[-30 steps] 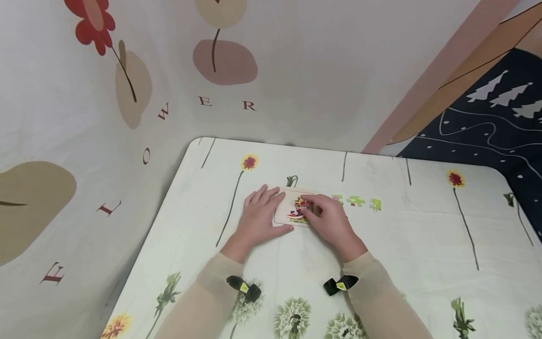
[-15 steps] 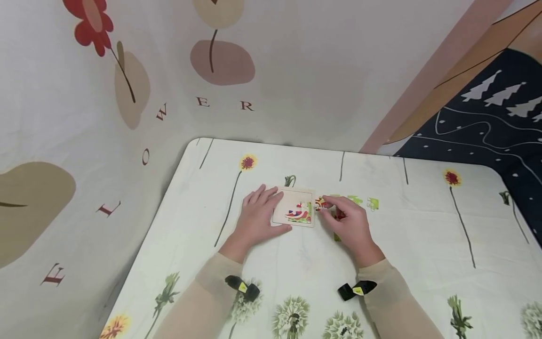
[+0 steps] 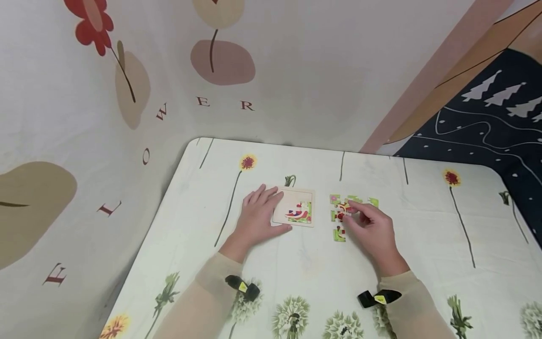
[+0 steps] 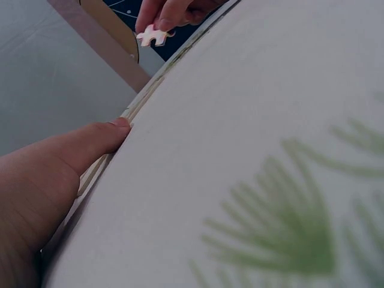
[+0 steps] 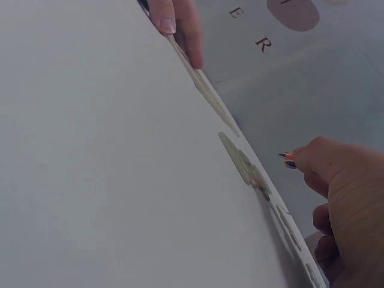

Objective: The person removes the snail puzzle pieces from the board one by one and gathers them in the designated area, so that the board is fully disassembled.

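A square wooden puzzle board (image 3: pixel 292 195) lies on the table, with several pieces fitted at its lower right. My left hand (image 3: pixel 256 216) rests against the board's left side, fingers spread and fairly straight, the thumb along its near edge. In the left wrist view that thumb (image 4: pixel 99 141) touches the board's rim. My right hand (image 3: pixel 372 230) pinches a puzzle piece (image 3: pixel 344 207) between thumb and index finger, above the loose pieces right of the board. The left wrist view shows this puzzle piece (image 4: pixel 153 36) raised off the table; its print is mostly hidden by the fingers.
Loose puzzle pieces lie right of the board: a pink-and-green one (image 3: pixel 334 199), a green one (image 3: pixel 373 201), and a red-and-green one (image 3: pixel 339 234) nearer me, with others partly under the right hand. The white flower-print tablecloth (image 3: pixel 296 263) meets a printed cloth wall (image 3: pixel 313 113) behind.
My right hand has moved right from over the board to over the loose pieces, carrying a puzzle piece. The left hand has stayed at the board.
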`<state>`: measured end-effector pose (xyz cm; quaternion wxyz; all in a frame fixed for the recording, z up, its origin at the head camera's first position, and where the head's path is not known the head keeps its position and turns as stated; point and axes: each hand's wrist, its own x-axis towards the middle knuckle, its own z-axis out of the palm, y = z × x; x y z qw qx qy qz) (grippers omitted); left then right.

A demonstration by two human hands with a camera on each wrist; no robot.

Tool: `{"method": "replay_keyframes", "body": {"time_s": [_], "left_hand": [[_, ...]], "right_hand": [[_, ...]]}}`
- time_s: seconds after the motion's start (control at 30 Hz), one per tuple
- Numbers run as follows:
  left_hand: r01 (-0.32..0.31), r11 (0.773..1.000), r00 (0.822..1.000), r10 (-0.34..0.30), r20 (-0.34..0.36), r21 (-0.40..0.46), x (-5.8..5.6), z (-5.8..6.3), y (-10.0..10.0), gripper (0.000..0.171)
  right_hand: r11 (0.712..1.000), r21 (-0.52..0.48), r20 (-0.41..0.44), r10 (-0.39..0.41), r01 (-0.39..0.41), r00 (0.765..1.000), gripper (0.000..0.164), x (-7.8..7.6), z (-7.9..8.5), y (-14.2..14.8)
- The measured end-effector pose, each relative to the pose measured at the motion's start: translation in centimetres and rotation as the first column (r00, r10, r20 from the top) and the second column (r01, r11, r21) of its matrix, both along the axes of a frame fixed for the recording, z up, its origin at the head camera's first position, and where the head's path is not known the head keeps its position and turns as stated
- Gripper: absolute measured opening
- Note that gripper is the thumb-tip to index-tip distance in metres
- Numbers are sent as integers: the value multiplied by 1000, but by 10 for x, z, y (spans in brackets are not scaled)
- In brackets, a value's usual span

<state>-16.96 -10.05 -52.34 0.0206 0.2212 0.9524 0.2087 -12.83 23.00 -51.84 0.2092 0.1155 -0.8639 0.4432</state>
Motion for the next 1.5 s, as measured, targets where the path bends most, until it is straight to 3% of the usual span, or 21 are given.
{"method": "replay_keyframes", "body": {"time_s": [0.3, 0.67, 1.2, 1.5], "left_hand": [[-1, 1000, 1000, 1, -4, -5, -1, 0, -1, 95], [6, 1000, 1000, -6, -7, 12, 1, -2, 2, 95], [-3, 1000, 1000, 3, -6, -4, 0, -3, -1, 95], [0, 1000, 1000, 0, -2, -1, 0, -2, 0, 95]], "right_hand": [[999, -20, -6, -32, 32, 999, 43, 9, -6, 23], [995, -45, 72, -90, 94, 993, 41, 27, -10, 50], [994, 108, 88, 6, -16, 996, 45, 27, -14, 50], [981, 193, 61, -2, -10, 998, 49, 24, -12, 48]]}}
